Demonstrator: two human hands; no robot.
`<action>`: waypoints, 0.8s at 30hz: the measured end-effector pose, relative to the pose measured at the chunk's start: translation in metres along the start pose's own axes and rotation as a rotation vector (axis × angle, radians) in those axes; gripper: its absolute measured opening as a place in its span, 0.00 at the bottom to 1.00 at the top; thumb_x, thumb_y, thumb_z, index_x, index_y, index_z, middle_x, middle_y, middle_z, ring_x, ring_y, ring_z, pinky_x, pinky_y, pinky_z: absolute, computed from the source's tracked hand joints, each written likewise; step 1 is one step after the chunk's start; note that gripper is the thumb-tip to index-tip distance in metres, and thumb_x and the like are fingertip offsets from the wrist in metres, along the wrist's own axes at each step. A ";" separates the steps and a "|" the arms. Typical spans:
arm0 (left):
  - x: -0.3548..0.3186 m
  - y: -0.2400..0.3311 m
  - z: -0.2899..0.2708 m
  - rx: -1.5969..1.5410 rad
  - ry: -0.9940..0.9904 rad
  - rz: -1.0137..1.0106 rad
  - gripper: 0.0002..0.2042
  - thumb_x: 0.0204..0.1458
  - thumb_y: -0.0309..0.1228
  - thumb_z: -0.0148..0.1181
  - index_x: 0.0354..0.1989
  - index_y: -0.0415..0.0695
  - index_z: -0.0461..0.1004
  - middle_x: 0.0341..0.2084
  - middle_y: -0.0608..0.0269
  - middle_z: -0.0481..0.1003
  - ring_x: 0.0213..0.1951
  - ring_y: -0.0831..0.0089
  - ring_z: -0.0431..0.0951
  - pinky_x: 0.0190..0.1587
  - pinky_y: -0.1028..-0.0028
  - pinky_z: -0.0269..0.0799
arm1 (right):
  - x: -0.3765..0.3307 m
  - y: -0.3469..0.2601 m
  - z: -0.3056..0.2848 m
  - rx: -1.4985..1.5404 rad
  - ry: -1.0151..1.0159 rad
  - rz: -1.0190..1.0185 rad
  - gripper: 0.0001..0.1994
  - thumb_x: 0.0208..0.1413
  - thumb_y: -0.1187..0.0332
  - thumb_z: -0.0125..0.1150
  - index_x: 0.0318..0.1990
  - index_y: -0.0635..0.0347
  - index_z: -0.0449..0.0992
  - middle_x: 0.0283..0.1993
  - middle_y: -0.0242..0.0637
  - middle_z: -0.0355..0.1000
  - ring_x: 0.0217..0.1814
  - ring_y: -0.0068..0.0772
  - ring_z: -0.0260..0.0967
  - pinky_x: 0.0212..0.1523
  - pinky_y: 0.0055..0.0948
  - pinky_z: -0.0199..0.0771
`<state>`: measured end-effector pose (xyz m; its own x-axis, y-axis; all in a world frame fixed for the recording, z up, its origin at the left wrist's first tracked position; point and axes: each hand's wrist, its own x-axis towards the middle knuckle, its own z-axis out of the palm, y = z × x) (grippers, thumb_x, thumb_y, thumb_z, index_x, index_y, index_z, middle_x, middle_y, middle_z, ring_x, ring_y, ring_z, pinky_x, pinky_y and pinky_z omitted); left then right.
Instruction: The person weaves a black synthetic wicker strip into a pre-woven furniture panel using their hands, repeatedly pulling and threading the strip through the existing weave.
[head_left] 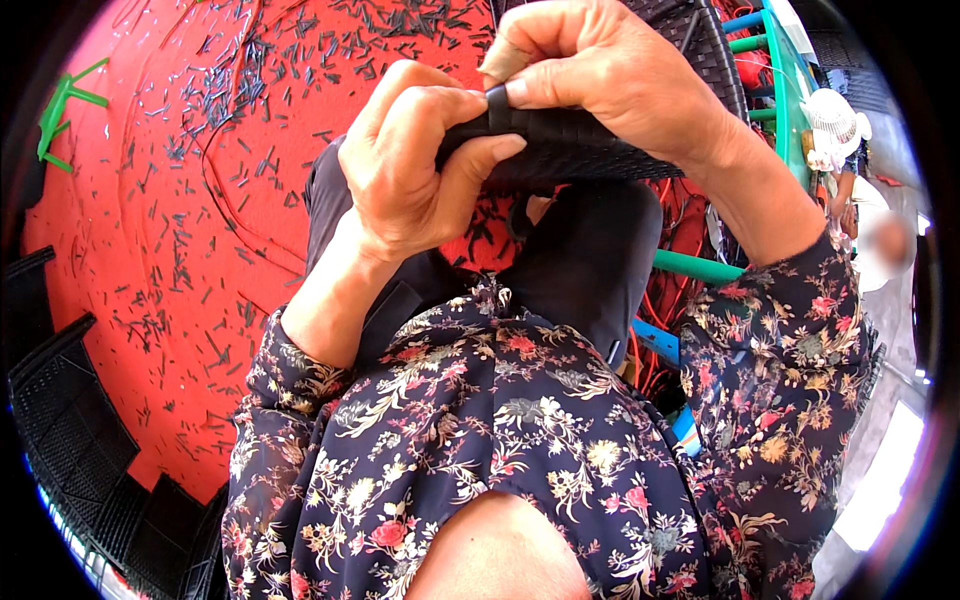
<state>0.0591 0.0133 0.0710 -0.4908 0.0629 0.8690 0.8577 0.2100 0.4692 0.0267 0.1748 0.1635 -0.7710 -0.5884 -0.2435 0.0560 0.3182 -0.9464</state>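
A black woven wicker piece (590, 135) rests across my lap, with its rolled edge toward me. Around that edge loops a flat black plastic strip (498, 110). My right hand (620, 85) pinches the strip between thumb and forefinger from the right; a tan wrap covers one fingertip. From the left, my left hand (405, 165) grips the wicker edge, its fingertips against the strip and its thumb lower down across the edge. The strip's far end is hidden behind the fingers.
Short black strip offcuts (235, 85) litter the red floor (150, 240). A small green stool (55, 120) lies at far left, black woven furniture (75, 410) below it. At right are a green frame (790, 90), red cords (685, 235), a white fan (832, 115) and another person (880, 240).
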 end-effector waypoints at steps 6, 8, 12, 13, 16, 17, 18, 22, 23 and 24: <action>-0.008 0.000 -0.002 0.023 -0.037 0.001 0.16 0.37 0.27 0.70 0.30 0.35 0.68 0.22 0.53 0.70 0.25 0.66 0.72 0.27 0.74 0.68 | 0.000 -0.036 -0.001 -0.492 -0.188 -0.175 0.06 0.43 0.81 0.53 0.29 0.69 0.75 0.22 0.33 0.71 0.23 0.16 0.63 0.25 0.20 0.65; -0.010 0.000 -0.003 0.041 -0.040 0.003 0.16 0.36 0.27 0.70 0.30 0.35 0.68 0.23 0.53 0.70 0.25 0.65 0.72 0.28 0.73 0.69 | 0.003 -0.043 0.001 -0.576 -0.235 -0.174 0.06 0.41 0.81 0.52 0.29 0.69 0.74 0.20 0.33 0.70 0.22 0.16 0.63 0.24 0.21 0.64; -0.011 0.000 -0.004 0.048 -0.049 -0.007 0.16 0.36 0.27 0.70 0.30 0.35 0.68 0.23 0.53 0.70 0.27 0.64 0.73 0.29 0.73 0.69 | 0.008 -0.044 0.003 -0.571 -0.237 -0.173 0.06 0.41 0.82 0.51 0.28 0.69 0.74 0.19 0.32 0.68 0.22 0.16 0.63 0.23 0.20 0.63; -0.011 0.001 -0.004 0.049 -0.050 -0.012 0.16 0.36 0.27 0.70 0.30 0.35 0.68 0.23 0.53 0.70 0.27 0.64 0.73 0.29 0.73 0.69 | 0.010 -0.039 0.001 -0.519 -0.247 -0.191 0.06 0.41 0.82 0.51 0.28 0.69 0.74 0.19 0.31 0.68 0.22 0.16 0.62 0.23 0.20 0.63; -0.011 0.000 -0.004 0.050 -0.056 0.012 0.16 0.37 0.27 0.70 0.30 0.35 0.68 0.23 0.53 0.70 0.26 0.65 0.72 0.28 0.73 0.69 | 0.007 -0.026 0.001 -0.329 -0.182 -0.146 0.06 0.43 0.82 0.52 0.29 0.68 0.74 0.21 0.29 0.69 0.23 0.15 0.62 0.24 0.19 0.63; -0.010 0.000 -0.004 0.038 -0.061 0.004 0.16 0.37 0.27 0.70 0.30 0.35 0.68 0.23 0.53 0.70 0.26 0.65 0.72 0.28 0.73 0.69 | 0.005 -0.020 0.001 -0.272 -0.147 -0.130 0.05 0.44 0.82 0.53 0.30 0.68 0.74 0.23 0.29 0.69 0.25 0.15 0.62 0.26 0.18 0.63; -0.010 0.000 -0.004 0.032 -0.066 -0.006 0.16 0.37 0.27 0.70 0.30 0.35 0.68 0.23 0.54 0.70 0.26 0.66 0.72 0.28 0.74 0.69 | 0.003 -0.014 0.001 -0.211 -0.116 -0.120 0.05 0.45 0.82 0.53 0.30 0.67 0.73 0.25 0.28 0.69 0.26 0.14 0.63 0.27 0.18 0.63; -0.009 0.000 -0.004 0.021 -0.078 -0.015 0.16 0.37 0.27 0.70 0.30 0.35 0.68 0.22 0.54 0.69 0.25 0.66 0.71 0.27 0.74 0.68 | 0.000 0.008 0.000 0.037 -0.052 -0.063 0.05 0.48 0.82 0.53 0.33 0.67 0.73 0.31 0.28 0.70 0.33 0.14 0.63 0.34 0.17 0.64; -0.010 0.000 -0.004 0.025 -0.078 -0.010 0.16 0.37 0.27 0.70 0.30 0.35 0.68 0.22 0.54 0.70 0.25 0.66 0.71 0.27 0.74 0.68 | -0.002 0.008 0.002 0.000 -0.041 -0.083 0.04 0.48 0.82 0.53 0.32 0.68 0.73 0.30 0.28 0.70 0.33 0.14 0.63 0.34 0.17 0.65; -0.010 -0.001 -0.004 0.025 -0.076 -0.003 0.16 0.37 0.27 0.70 0.30 0.35 0.68 0.22 0.54 0.70 0.25 0.66 0.71 0.27 0.75 0.68 | -0.003 0.006 0.005 -0.040 -0.027 -0.102 0.04 0.48 0.81 0.53 0.32 0.68 0.73 0.30 0.28 0.71 0.32 0.14 0.64 0.33 0.18 0.65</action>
<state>0.0643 0.0087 0.0624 -0.5046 0.1362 0.8525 0.8525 0.2346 0.4671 0.0329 0.1746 0.1577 -0.7543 -0.6387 -0.1520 -0.0479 0.2844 -0.9575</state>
